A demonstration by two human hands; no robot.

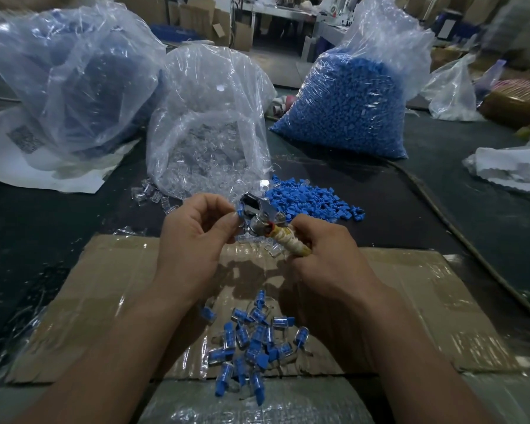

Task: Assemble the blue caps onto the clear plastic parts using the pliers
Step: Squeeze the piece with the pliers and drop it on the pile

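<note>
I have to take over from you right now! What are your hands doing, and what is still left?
Right hand grips the pliers by their wrapped handle.
Left hand pinches a small blue piece at their head.
Done: a pile of capped parts lies on the cardboard, nearest you.
Left: the loose blue caps and the bag of clear parts beyond the hands, plus a full bag of caps farther back.

Bright blue is showing everywhere: in the loose caps [315,203], the bagged caps [346,108] and the capped clear pieces [251,341]. The pliers [265,217] are gleaming silver, their handle wearing cream wrapping with a red band — all sitting against brown cardboard [104,286] and a dark worktop [410,209].
</note>
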